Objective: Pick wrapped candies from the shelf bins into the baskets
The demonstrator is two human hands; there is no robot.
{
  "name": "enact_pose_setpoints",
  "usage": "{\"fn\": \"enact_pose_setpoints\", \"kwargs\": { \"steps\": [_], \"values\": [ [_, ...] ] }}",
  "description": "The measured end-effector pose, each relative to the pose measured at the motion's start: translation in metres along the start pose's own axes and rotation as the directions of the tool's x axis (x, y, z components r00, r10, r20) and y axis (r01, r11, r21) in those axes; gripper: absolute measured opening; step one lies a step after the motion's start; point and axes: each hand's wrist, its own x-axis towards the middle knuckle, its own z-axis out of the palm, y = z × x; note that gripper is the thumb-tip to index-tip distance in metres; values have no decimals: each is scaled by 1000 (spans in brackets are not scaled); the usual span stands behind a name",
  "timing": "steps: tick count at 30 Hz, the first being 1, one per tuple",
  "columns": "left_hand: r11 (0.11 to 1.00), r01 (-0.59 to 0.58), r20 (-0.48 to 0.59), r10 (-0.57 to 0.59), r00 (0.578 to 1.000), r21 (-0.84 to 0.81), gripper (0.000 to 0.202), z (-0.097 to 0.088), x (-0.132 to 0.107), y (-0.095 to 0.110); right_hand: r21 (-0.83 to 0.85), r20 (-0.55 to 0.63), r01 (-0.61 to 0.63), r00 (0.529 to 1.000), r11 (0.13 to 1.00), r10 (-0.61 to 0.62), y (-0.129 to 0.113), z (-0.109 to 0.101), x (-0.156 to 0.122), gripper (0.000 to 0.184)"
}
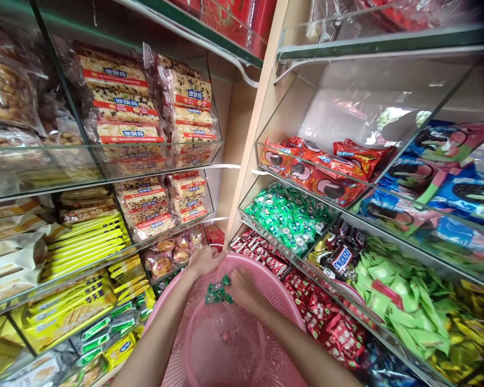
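A pink plastic mesh basket (213, 336) is in front of me, below the shelf corner. At its far rim is my left hand (204, 262), its fingers closed over the edge. My right hand (245, 289) is inside the basket, fingers curled, with green-wrapped candies (219, 291) at its fingertips. Part of that grip is hidden by the back of the hand. On the basket's bottom lies a small pinkish piece (226, 337), too small to name.
Glass-fronted shelves stand close on both sides, meeting at a wooden post (252, 118). To the right is a bin of green candies (286, 215), above red-wrapped sweets (326, 317). Snickers bars (342, 259) are beside it. Packaged pastries (123, 102) fill the left shelves.
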Motion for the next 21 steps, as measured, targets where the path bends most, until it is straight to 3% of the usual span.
{"fn": "enact_pose_setpoints", "kwargs": {
  "steps": [8,12,17,21],
  "values": [
    [1000,16,-6,-16,1000,4,65,3,1,-1,7,-55,-35,998,999,36,6,25,3,28],
    [1000,14,-10,-14,1000,11,65,4,2,2,86,-121,-15,992,996,25,11,29,6,26],
    [1000,23,-8,-23,1000,11,64,2,1,5,129,-162,51,986,990,-30,16,19,7,13],
    [1000,27,-4,-27,1000,0,64,3,2,5,-29,-121,210,970,977,-212,18,2,3,13]
  ]
}}
